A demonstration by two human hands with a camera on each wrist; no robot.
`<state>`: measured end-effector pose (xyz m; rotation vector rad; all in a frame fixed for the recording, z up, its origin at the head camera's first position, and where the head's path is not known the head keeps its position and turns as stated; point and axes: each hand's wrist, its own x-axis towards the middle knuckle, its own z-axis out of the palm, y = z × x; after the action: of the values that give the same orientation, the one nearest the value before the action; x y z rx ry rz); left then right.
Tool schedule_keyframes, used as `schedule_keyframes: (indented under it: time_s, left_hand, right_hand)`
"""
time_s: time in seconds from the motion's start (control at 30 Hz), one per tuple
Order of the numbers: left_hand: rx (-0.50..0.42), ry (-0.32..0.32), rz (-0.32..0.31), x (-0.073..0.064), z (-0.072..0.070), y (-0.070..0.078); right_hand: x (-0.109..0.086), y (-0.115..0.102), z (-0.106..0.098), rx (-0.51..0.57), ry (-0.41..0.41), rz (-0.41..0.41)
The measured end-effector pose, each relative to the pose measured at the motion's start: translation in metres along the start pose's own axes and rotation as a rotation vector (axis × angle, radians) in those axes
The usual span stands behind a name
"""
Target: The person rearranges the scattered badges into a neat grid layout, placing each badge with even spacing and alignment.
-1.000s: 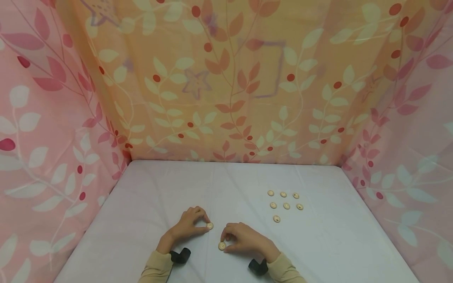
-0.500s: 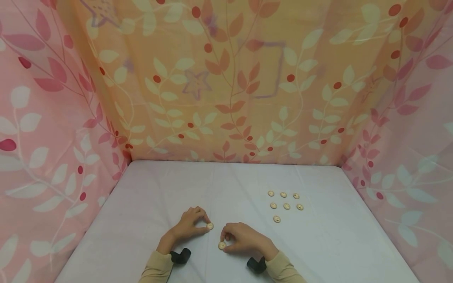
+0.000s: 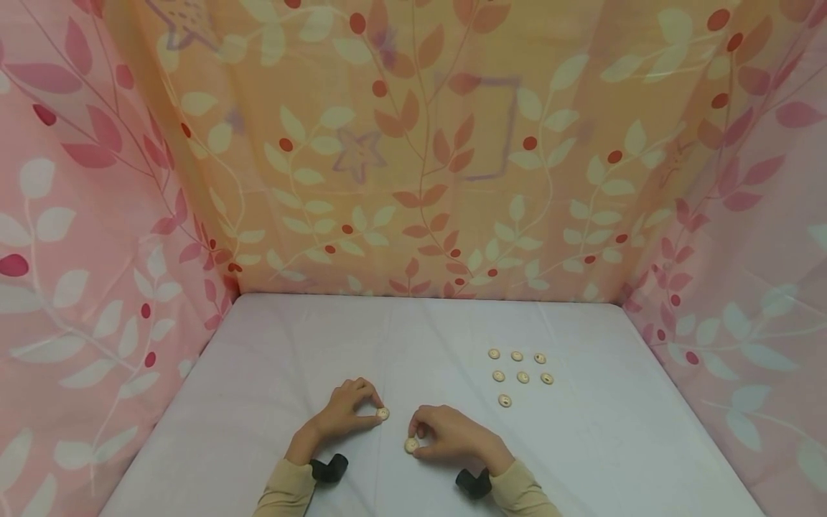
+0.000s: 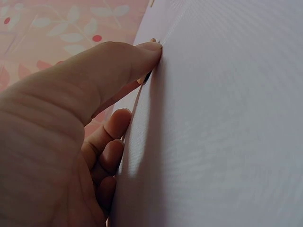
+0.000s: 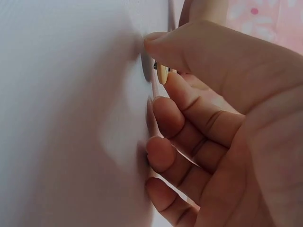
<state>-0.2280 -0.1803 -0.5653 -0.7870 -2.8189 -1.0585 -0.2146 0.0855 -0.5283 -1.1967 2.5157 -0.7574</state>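
On the white table, my left hand (image 3: 342, 414) pinches a small round cream disc (image 3: 383, 414) with a rim, its thumb and forefinger at the edge. From the left wrist, the thumb (image 4: 111, 66) hides most of that disc. To the right and slightly nearer, the thumb and forefinger of my right hand (image 3: 452, 436) hold a second cream disc (image 3: 411, 446) of the same look. In the right wrist view its thin yellowish edge (image 5: 162, 74) shows between thumb and forefinger, tilted close over the table; the other fingers are curled.
Several matching discs (image 3: 522, 377) lie farther back on the right, two rows of three and a single one (image 3: 505, 401) in front. Leaf-patterned cloth (image 3: 420, 179) encloses the table (image 3: 310, 337) at the back and both sides. Each wrist wears a black mount (image 3: 330, 469).
My right hand has moved slightly right and a little away from me, carrying its disc along. The left hand and its disc have stayed in place.
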Motion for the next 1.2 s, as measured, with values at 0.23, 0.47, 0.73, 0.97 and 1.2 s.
schedule_keyframes:
  time_s: [0.23, 0.47, 0.73, 0.97, 1.2]
  left_hand:
    - [0.015, 0.016, 0.018, 0.0, 0.003, -0.004]
    - [0.029, 0.026, 0.034, 0.0, 0.005, -0.006]
    - [0.013, 0.005, 0.009, 0.0, 0.0, -0.001]
    - [0.0, -0.003, 0.002, -0.001, 0.001, -0.001]
    - [0.001, -0.006, 0.003, 0.0, 0.002, -0.003]
  right_hand:
    - [-0.005, 0.006, -0.002, 0.024, 0.017, 0.043]
    - [-0.012, 0.014, -0.004, 0.016, 0.055, 0.046]
    - [-0.018, 0.019, -0.008, 0.044, 0.068, 0.09]
    - [-0.025, 0.028, -0.012, 0.049, 0.085, 0.108]
    - [-0.033, 0.033, -0.018, 0.082, 0.109, 0.113]
